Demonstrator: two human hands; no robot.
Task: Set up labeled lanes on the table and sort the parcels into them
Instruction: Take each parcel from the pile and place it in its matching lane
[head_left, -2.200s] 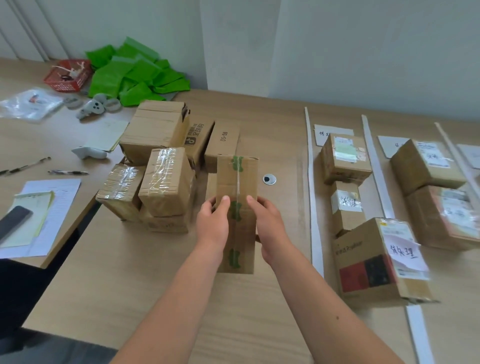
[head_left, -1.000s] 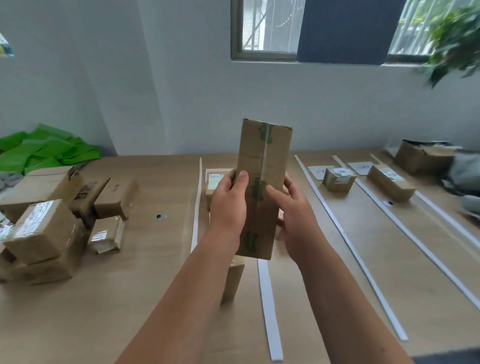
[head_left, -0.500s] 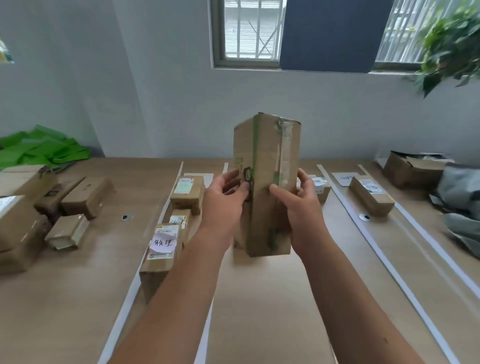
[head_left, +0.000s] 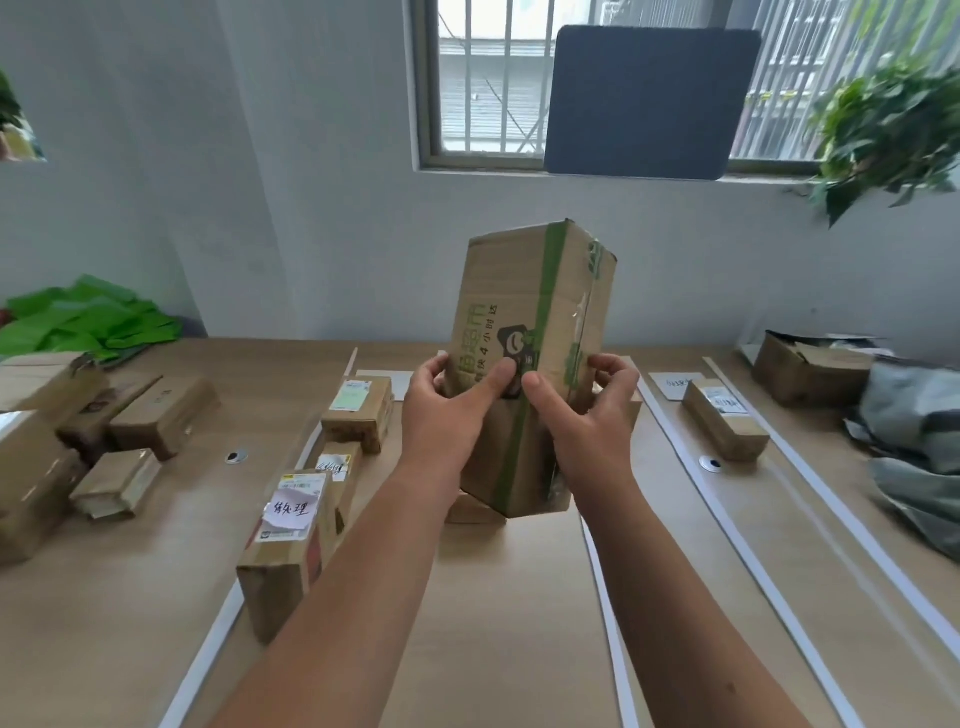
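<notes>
I hold a tall cardboard parcel (head_left: 530, 312) with green tape and green print upright in the air, above the middle lane. My left hand (head_left: 452, 410) grips its left side, thumb on the front face. My right hand (head_left: 587, 415) grips its right side. White strips (head_left: 727, 530) divide the wooden table (head_left: 493, 597) into lanes. The left lane holds three labelled parcels in a row, the nearest (head_left: 285, 535) bearing a handwritten pink note. One long parcel (head_left: 724, 418) lies in the right lane next to a white label card (head_left: 675, 385). A box under my hands is mostly hidden.
A pile of unsorted cardboard boxes (head_left: 78, 436) sits at the left, with green bags (head_left: 88, 322) behind it. An open box (head_left: 810, 369) and grey plastic mailers (head_left: 919, 441) lie at the far right. A wall with a window stands behind the table.
I lifted the parcel off the table by the pile and carried it right to over the lanes. Since half a second ago it has turned, showing its printed face, and my view shifted right.
</notes>
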